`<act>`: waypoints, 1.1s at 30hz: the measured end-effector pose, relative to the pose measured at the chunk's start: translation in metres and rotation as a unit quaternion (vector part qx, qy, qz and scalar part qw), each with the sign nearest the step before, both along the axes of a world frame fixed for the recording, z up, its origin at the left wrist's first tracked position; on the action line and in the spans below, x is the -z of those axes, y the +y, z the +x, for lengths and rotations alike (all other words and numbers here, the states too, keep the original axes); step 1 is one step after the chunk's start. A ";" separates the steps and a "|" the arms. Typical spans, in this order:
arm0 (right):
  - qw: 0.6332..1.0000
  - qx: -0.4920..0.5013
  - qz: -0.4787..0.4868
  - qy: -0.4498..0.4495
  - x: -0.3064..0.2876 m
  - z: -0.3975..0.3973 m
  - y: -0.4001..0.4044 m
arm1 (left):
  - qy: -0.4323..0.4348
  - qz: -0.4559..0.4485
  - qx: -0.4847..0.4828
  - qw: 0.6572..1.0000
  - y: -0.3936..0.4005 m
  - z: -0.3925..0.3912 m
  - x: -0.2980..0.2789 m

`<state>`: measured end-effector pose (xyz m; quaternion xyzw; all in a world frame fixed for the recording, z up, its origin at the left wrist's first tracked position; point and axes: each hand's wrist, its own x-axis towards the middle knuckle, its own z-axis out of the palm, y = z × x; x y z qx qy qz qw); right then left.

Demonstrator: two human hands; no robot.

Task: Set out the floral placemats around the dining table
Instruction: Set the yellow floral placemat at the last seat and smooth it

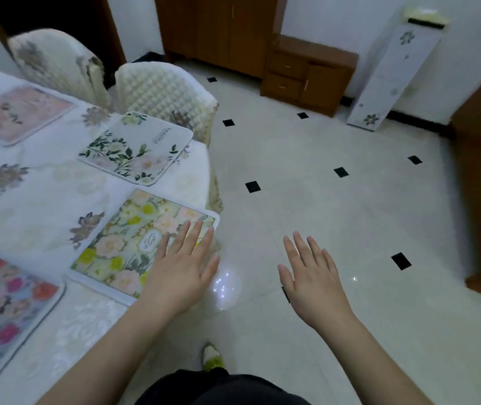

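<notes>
A person's left hand [181, 266], fingers straight and spread, lies over the near corner of a yellow-and-pink floral placemat [134, 244] at the dining table [43, 185] edge; the right hand [313, 276], fingers likewise spread and holding nothing, hovers over the tiled floor [350, 214]. Beyond the left fingertips lies a white-and-green placemat [136, 147], with a pink placemat [17, 112] farther off and a red-flowered placemat [2, 305] to their left

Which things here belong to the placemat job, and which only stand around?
Job: yellow-flowered placemat under left hand; white placemat with green leaves; pink placemat; red-flowered placemat; dining table.

Around: two covered chairs; wooden cabinet; right hand, holding nothing.
</notes>
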<state>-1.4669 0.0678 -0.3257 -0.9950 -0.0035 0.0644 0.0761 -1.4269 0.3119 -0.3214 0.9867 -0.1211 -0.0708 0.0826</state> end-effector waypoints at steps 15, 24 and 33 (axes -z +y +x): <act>0.962 -0.269 -0.038 0.034 0.009 0.154 0.124 | 0.017 -0.040 -0.193 0.980 0.094 0.026 0.026; 0.902 -0.406 -0.026 0.144 0.070 0.240 0.179 | 0.088 -0.018 -0.336 0.938 0.103 0.044 0.055; 0.832 -0.532 -0.018 0.154 0.127 0.300 0.198 | 0.141 -0.018 -0.432 0.891 0.089 0.075 0.098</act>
